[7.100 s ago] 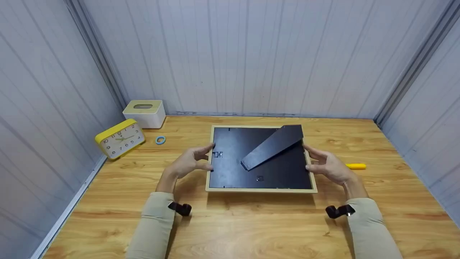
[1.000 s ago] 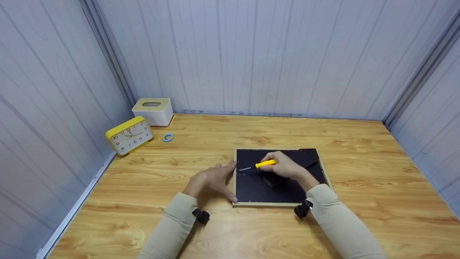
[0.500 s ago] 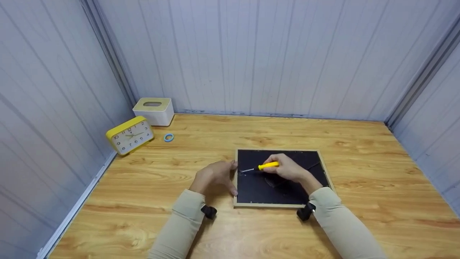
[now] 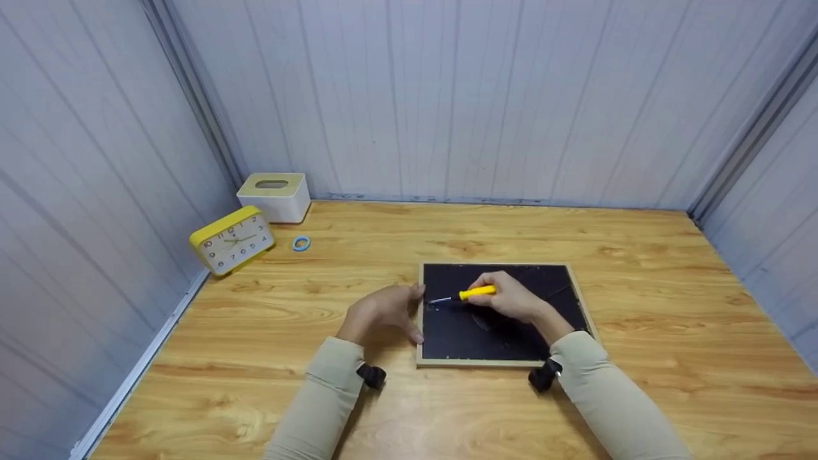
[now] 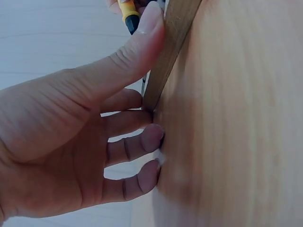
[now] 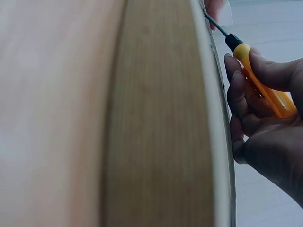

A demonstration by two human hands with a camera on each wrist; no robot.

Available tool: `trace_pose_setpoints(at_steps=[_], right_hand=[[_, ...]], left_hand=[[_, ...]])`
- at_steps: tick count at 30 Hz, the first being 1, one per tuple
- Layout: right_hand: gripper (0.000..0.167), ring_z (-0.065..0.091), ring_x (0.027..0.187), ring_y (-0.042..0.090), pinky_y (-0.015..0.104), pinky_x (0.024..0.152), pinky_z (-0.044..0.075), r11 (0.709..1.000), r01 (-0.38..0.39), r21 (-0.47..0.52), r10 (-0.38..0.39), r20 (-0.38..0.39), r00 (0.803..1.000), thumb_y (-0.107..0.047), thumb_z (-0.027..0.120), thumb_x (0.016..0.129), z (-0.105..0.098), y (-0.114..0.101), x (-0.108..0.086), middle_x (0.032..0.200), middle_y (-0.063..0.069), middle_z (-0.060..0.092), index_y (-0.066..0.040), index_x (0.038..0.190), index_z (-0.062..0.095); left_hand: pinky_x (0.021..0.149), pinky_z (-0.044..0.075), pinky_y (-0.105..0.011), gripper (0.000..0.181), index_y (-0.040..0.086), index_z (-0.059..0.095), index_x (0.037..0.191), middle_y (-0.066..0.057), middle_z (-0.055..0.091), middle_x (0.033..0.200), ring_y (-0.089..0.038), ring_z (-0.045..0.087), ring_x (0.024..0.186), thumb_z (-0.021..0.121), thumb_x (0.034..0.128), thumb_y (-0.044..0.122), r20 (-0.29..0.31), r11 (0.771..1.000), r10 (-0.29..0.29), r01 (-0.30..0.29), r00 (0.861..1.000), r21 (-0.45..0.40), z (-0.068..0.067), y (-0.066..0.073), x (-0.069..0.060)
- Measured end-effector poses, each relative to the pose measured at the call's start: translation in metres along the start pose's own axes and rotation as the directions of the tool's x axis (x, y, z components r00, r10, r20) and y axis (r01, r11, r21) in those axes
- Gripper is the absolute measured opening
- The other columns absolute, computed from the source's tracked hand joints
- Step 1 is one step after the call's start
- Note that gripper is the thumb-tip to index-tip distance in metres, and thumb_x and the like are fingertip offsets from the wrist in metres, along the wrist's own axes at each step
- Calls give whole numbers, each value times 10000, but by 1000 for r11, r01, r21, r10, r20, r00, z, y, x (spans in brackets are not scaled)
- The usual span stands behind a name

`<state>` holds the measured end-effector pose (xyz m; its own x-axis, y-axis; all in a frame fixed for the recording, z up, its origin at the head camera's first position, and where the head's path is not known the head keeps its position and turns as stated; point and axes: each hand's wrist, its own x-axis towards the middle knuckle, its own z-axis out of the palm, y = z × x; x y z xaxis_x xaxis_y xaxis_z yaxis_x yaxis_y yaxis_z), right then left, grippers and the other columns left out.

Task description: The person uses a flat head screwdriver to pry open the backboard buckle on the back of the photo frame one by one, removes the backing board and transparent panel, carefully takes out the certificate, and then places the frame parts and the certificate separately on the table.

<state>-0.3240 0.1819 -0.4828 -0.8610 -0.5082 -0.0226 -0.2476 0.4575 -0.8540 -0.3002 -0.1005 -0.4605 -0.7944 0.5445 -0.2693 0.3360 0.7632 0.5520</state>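
Note:
A picture frame (image 4: 460, 342) with a black back and a pale wooden rim lies face down on the table. My left hand (image 4: 383, 310) rests along its left edge, thumb against the rim (image 5: 165, 56) and the other fingers spread. In my right hand (image 4: 508, 297) I hold a screwdriver (image 4: 478, 292) by its yellow handle. Its metal tip reaches a small metal fitting near the left edge of the backing. The right wrist view shows thumb and fingers pinching the screwdriver (image 6: 267, 90). My right hand partly covers the frame's dark stand.
A yellow alarm clock (image 4: 233, 243) leans at the table's left side, before a white tissue box (image 4: 275, 206) with a wooden lid. Near them lies a small blue ring (image 4: 301, 243). Pale panel walls (image 4: 422, 102) enclose the wooden table (image 4: 358, 249).
Earlier both hands held the frame tilted, with the screwdriver lying at right. Now the frame lies flat and my right hand holds the screwdriver. The stand has gone flatter; my left fingers shifted slightly.

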Motion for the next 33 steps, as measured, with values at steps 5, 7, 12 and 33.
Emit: trace_pose_setpoints(at_steps=[5, 7, 12, 33], right_hand=[[166, 598, 907, 236, 343, 818, 509, 1000, -2, -3, 2, 2, 1000, -133, 701, 947, 2, -2, 1, 1071, 123, 645, -17, 1065, 694], [165, 599, 905, 236, 347, 819, 510, 1000, 4, -7, -4, -1, 1000, -134, 701, 947, 3, -3, 1, 1066, 126, 647, -14, 1061, 695], [132, 596, 896, 228, 357, 823, 507, 1000, 0, -10, 0, -7, 1000, -118, 698, 948, 5, -6, 2, 1047, 110, 651, -24, 1041, 694], [84, 662, 793, 276, 307, 682, 520, 972, 53, -228, -27, 117, 993, -51, 638, 964, 4, -79, 25, 891, 90, 719, -3, 1013, 687]], left_hand=[[1196, 168, -362, 1092, 62, 269, 1579, -98, 229, 1626, -239, 168, 1492, 911, 733, 318, 38, 1000, 1, -1, 999, -6, -3, 0, -2], [1196, 169, -364, 1098, 68, 263, 1583, -105, 214, 1630, -242, 171, 1492, 907, 737, 342, 44, 1000, -2, 2, 999, 4, -3, 0, -2], [1196, 168, -364, 1095, 62, 278, 1576, -98, 219, 1626, -253, 180, 1491, 911, 728, 342, 29, 1000, -8, 7, 1000, 26, -2, 3, -1], [1129, 338, -374, 924, 100, 505, 1450, -113, 477, 1492, -226, 449, 1345, 939, 676, 356, 2, 996, 41, -41, 999, 81, -1, 3, 6]])
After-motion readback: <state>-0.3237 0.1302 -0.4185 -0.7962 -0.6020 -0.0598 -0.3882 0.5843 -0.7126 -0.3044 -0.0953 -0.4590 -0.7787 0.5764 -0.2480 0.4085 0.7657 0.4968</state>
